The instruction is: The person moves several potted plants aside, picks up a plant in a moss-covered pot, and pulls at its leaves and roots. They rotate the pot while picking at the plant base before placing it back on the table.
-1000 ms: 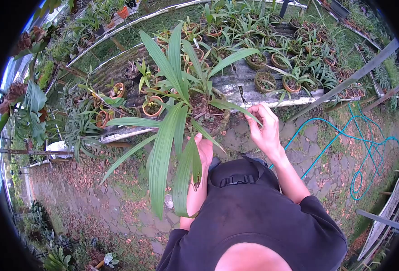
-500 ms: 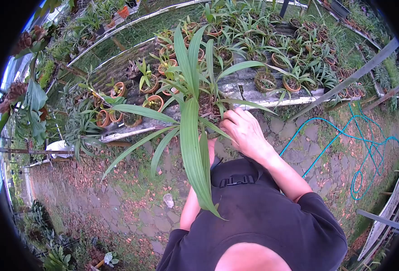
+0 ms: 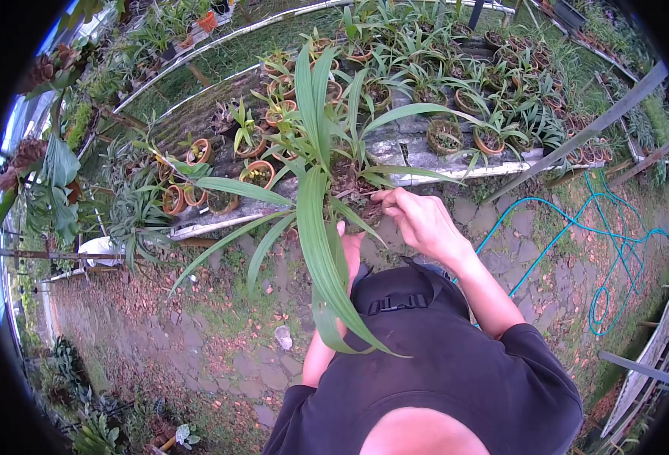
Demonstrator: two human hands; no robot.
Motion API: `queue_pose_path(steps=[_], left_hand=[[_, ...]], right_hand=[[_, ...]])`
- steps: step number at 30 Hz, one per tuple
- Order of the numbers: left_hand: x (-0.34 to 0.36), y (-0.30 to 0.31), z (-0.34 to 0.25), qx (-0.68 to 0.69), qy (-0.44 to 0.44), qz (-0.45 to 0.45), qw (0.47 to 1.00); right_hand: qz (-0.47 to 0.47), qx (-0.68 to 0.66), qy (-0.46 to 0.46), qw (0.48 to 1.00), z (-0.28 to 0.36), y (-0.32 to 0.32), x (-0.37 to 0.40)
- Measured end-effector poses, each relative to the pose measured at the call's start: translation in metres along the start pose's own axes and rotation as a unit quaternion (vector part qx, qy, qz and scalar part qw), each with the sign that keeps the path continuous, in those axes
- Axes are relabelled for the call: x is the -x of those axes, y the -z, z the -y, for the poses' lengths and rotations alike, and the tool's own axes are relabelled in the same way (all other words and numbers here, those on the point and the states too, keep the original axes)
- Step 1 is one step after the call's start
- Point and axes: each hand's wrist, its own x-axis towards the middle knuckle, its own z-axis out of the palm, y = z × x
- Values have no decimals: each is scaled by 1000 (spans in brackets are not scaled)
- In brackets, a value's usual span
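Note:
A large leafy plant (image 3: 315,227) with long, ribbed, strap-like leaves is held up in front of my chest. Its brown base (image 3: 346,178) looks like a clump of roots and old stem. My left hand (image 3: 352,246) grips it from below, with the fingers mostly hidden behind a broad hanging leaf. On the right side of that base, my right hand (image 3: 425,227) is closed in a pinch, thumb against curled fingers. Whatever lies between those fingertips is too small to make out.
Behind the plant, a weathered bench (image 3: 274,206) carries several small potted plants, including a clay pot (image 3: 257,174). A blue hose (image 3: 569,220) lies looped on the stone paving (image 3: 220,356) to the right. A metal bar (image 3: 592,125) slants across the right side.
My right hand has drawn slightly right and down from the plant's base, its fingers now pinched. The plant has tilted a little, its big leaf swinging right. More of my left hand shows.

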Motion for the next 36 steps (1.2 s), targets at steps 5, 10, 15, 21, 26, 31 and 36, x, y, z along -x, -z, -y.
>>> queue_pose_path(steps=[5,10,15,21,26,31,36], left_hand=[[-6,10,9,21,-1,-6,1000],[1,-2,-1,3,14,18,1000],[8,-20,-17,-23,29,46,998],[13,-18,-19,-31,42,58,997],[16,-14,-17,-36,50,57,996],[14,-16,-21,-27,52,58,997],[8,-24,-26,-15,47,59,997]], right_hand=[[-62,131,-75,987,3,25,8],[-57,30,-91,994,2,-4,7],[-60,61,-150,985,6,-29,-5],[-37,36,-153,987,9,-31,-10],[-72,-37,-174,981,0,-41,-8],[-112,-70,-169,977,-3,-40,-9],[-161,12,-101,982,1,-29,-12]])
